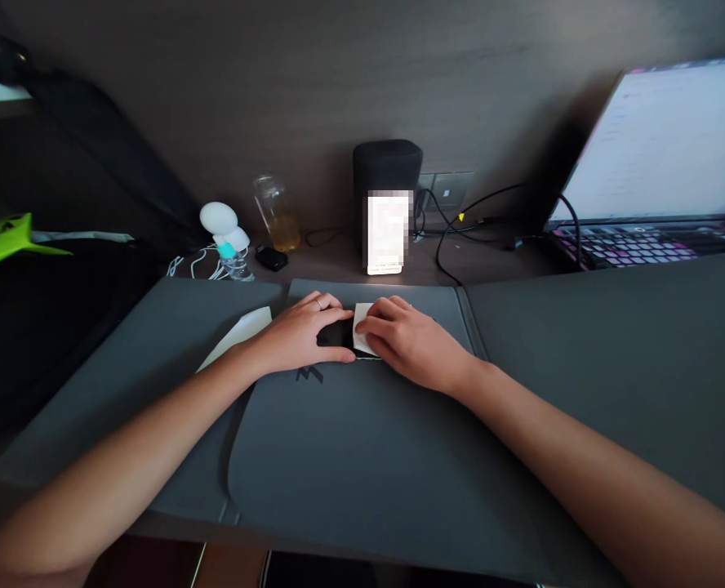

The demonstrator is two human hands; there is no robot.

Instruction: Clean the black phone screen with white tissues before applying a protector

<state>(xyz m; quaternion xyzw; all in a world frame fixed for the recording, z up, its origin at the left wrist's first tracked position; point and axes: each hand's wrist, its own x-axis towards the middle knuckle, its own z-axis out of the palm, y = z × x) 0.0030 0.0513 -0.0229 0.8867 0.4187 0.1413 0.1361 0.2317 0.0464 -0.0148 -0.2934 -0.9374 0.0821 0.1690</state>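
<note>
A flat black object (pixel 335 334), which looks like a phone, lies on the grey mat (pixel 350 457) in front of me. My left hand (pixel 301 331), with a ring on one finger, grips its left end between the thumb at the near edge and the fingers at the far edge. In the fingers of my right hand (pixel 415 339) is a folded white wipe (pixel 362 315), pressed onto the black surface. That hand covers the object's right end. Partly behind my left forearm, a white sheet of paper (pixel 243 331) rests on the mat.
Along the back stand a dark speaker-like box (pixel 387 163), a bright pixelated panel (pixel 388 233) before it, a glass bottle (pixel 280 216) and a small white fan (pixel 219 219). Black cables (pixel 445 245) run toward a laptop (pixel 656 155) at right. A black bag (pixel 62 310) sits left.
</note>
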